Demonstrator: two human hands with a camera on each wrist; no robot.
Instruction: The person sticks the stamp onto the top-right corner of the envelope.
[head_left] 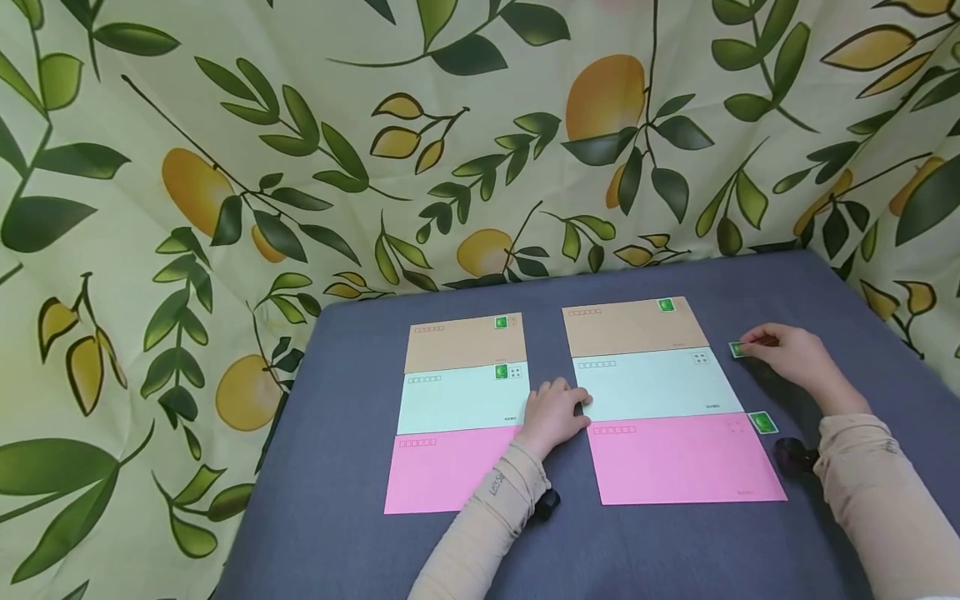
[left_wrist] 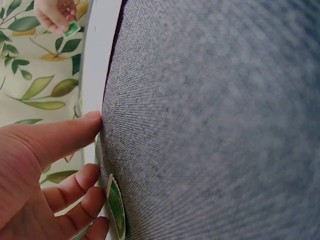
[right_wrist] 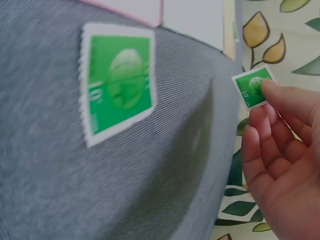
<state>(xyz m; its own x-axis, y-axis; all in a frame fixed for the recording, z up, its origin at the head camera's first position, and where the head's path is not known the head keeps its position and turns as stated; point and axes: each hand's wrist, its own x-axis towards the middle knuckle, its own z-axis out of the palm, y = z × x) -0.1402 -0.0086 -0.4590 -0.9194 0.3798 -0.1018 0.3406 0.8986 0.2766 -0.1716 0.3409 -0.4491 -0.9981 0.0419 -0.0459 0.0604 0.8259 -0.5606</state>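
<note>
Between two columns of envelopes, my left hand (head_left: 552,414) rests with relaxed fingers. Its thumb and forefinger tips touch the left edge of the light blue envelope (head_left: 645,387) in the right column. A green stamp (left_wrist: 116,207) appears beside its fingers in the left wrist view. On the right, my right hand (head_left: 791,358) pinches a small green stamp (right_wrist: 252,87) with a white perforated edge between thumb and fingers, right of the blue envelope. Another green stamp (head_left: 762,422) lies by the upper right corner of the pink envelope (head_left: 682,458).
The right column's brown envelope (head_left: 630,329) bears a green stamp. At left lie a brown envelope (head_left: 457,346) and a light blue envelope (head_left: 450,404), both stamped, above a pink envelope (head_left: 442,475). A leaf-patterned curtain (head_left: 300,208) hangs behind the grey-blue table (head_left: 337,467).
</note>
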